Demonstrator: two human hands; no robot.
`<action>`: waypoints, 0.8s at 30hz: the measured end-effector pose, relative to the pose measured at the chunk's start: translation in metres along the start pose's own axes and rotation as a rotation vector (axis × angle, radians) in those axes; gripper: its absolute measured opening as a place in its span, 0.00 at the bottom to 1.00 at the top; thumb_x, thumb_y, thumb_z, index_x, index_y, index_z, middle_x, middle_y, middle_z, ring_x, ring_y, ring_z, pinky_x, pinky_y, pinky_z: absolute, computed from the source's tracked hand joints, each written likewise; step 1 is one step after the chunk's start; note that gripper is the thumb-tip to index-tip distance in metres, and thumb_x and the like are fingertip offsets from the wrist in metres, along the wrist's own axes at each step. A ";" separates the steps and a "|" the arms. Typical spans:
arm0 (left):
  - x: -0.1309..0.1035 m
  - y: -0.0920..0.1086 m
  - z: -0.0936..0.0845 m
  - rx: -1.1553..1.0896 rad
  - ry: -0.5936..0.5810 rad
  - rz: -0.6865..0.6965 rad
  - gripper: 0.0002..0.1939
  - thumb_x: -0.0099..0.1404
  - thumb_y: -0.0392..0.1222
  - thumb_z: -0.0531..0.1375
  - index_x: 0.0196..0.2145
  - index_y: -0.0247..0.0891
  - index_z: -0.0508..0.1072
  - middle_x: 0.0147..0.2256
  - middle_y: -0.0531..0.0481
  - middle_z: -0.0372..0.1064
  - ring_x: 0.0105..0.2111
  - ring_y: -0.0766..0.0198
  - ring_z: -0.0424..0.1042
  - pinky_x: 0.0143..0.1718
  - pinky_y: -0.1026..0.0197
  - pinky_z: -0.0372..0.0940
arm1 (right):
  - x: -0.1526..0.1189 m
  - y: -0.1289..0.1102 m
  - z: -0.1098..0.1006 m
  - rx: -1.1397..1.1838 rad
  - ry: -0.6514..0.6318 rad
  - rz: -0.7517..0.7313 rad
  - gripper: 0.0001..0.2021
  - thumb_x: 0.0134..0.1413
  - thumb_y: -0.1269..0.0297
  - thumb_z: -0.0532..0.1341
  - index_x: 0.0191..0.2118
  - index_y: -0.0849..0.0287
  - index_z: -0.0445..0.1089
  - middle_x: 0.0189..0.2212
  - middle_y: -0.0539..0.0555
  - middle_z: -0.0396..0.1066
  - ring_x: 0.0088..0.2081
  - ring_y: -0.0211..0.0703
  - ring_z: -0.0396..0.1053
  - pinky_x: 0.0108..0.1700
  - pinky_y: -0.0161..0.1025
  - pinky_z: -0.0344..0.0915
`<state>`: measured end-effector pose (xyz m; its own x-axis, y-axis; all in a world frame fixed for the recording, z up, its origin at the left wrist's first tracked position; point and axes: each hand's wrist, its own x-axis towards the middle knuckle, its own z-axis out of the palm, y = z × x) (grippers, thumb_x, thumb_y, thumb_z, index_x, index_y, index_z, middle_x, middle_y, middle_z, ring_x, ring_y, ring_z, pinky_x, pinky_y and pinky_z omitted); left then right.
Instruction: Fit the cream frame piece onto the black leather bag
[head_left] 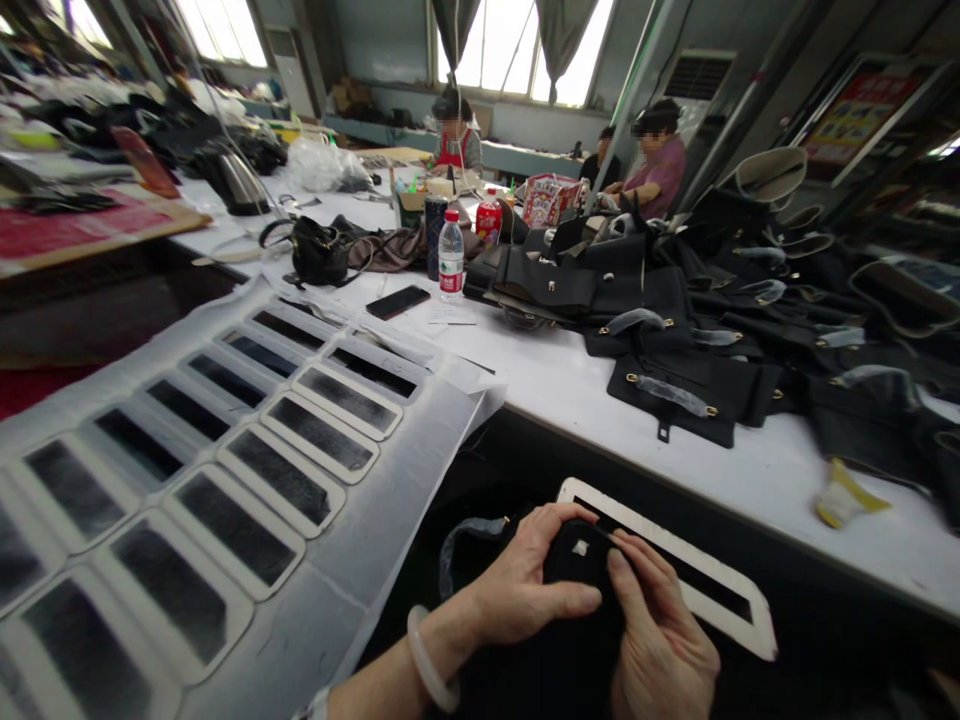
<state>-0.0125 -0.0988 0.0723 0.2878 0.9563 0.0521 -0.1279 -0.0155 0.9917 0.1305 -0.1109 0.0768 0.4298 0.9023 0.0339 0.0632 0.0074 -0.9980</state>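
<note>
A black piece [576, 570] with a small light patch on it is held between both hands at the lower middle. My left hand [517, 580], below a white bangle, wraps round its left side, with the thumb across the front. The fingers and thumb of my right hand [660, 620] pinch its right edge. Just behind the hands lies a cream frame-shaped piece [720, 572] with a long dark opening. A strap in clear wrapping [450, 550] is left of the hands. The lower part of the black piece merges with the dark background.
Left, a sheet [390, 540] bears several cream-edged dark panels. On the white table [540, 365] are a phone [398, 301], a water bottle [451, 262], a black bag [319, 250] and heaped black bags [667, 390]. A yellow-edged item [847, 495] lies right. People sit at the back.
</note>
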 end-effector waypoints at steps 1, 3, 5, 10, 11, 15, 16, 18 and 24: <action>0.000 -0.001 0.000 -0.004 -0.001 -0.003 0.32 0.56 0.46 0.68 0.57 0.43 0.66 0.53 0.46 0.63 0.55 0.48 0.60 0.62 0.47 0.51 | 0.000 0.001 0.001 0.005 -0.001 0.001 0.14 0.47 0.54 0.71 0.37 0.56 0.78 0.46 0.52 0.74 0.50 0.50 0.69 0.62 0.51 0.59; -0.001 -0.002 0.000 -0.029 -0.007 -0.024 0.31 0.56 0.44 0.67 0.57 0.44 0.66 0.53 0.46 0.63 0.55 0.49 0.61 0.60 0.48 0.53 | 0.001 0.003 0.004 0.017 -0.012 0.005 0.14 0.46 0.54 0.71 0.38 0.55 0.78 0.47 0.52 0.74 0.51 0.50 0.69 0.62 0.50 0.59; -0.002 -0.003 0.000 -0.092 -0.013 -0.072 0.31 0.56 0.42 0.66 0.57 0.45 0.66 0.52 0.47 0.64 0.51 0.52 0.64 0.56 0.51 0.58 | 0.002 0.004 0.004 0.041 -0.037 0.063 0.17 0.46 0.52 0.71 0.41 0.55 0.77 0.47 0.53 0.74 0.52 0.50 0.69 0.61 0.49 0.60; -0.009 -0.003 -0.003 -0.350 -0.036 -0.217 0.30 0.60 0.38 0.64 0.59 0.49 0.61 0.45 0.52 0.70 0.40 0.62 0.69 0.43 0.61 0.63 | -0.006 0.008 -0.014 0.145 -0.054 0.309 0.26 0.49 0.44 0.68 0.50 0.54 0.72 0.43 0.53 0.76 0.46 0.49 0.73 0.49 0.42 0.71; -0.010 -0.003 -0.004 -0.375 -0.035 -0.229 0.30 0.61 0.38 0.64 0.59 0.49 0.61 0.45 0.51 0.70 0.40 0.62 0.69 0.42 0.61 0.63 | -0.010 0.010 -0.020 0.120 -0.056 0.304 0.26 0.49 0.44 0.67 0.49 0.54 0.72 0.41 0.53 0.76 0.44 0.48 0.73 0.46 0.40 0.72; -0.011 -0.003 -0.004 -0.373 -0.003 -0.207 0.28 0.62 0.39 0.63 0.58 0.47 0.61 0.48 0.50 0.71 0.43 0.61 0.70 0.45 0.62 0.64 | -0.030 0.023 -0.031 -0.031 -0.185 0.219 0.23 0.50 0.46 0.67 0.46 0.57 0.70 0.41 0.56 0.75 0.41 0.49 0.74 0.41 0.39 0.73; -0.011 -0.002 -0.004 -0.369 0.001 -0.199 0.27 0.63 0.39 0.63 0.58 0.46 0.61 0.48 0.50 0.71 0.44 0.60 0.70 0.46 0.61 0.64 | -0.036 0.025 -0.029 -0.081 -0.196 0.175 0.23 0.50 0.47 0.67 0.46 0.56 0.70 0.42 0.56 0.75 0.42 0.49 0.74 0.42 0.40 0.72; -0.011 -0.001 -0.002 -0.347 0.012 -0.185 0.25 0.65 0.40 0.62 0.58 0.46 0.61 0.48 0.50 0.71 0.45 0.61 0.71 0.48 0.61 0.64 | -0.045 0.025 -0.021 -0.194 -0.157 0.063 0.23 0.49 0.48 0.68 0.46 0.55 0.69 0.41 0.55 0.74 0.42 0.49 0.73 0.43 0.41 0.71; -0.016 0.001 0.000 -0.246 0.057 -0.171 0.21 0.68 0.43 0.59 0.57 0.46 0.61 0.53 0.51 0.68 0.51 0.59 0.68 0.52 0.61 0.61 | -0.059 0.007 0.003 -0.214 -0.041 -0.032 0.15 0.55 0.49 0.64 0.43 0.52 0.69 0.39 0.51 0.73 0.41 0.47 0.71 0.44 0.40 0.67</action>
<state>-0.0171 -0.1138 0.0722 0.2723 0.9539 -0.1265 -0.3106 0.2115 0.9267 0.1026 -0.1623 0.0680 0.3882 0.9197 0.0586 0.2673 -0.0515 -0.9622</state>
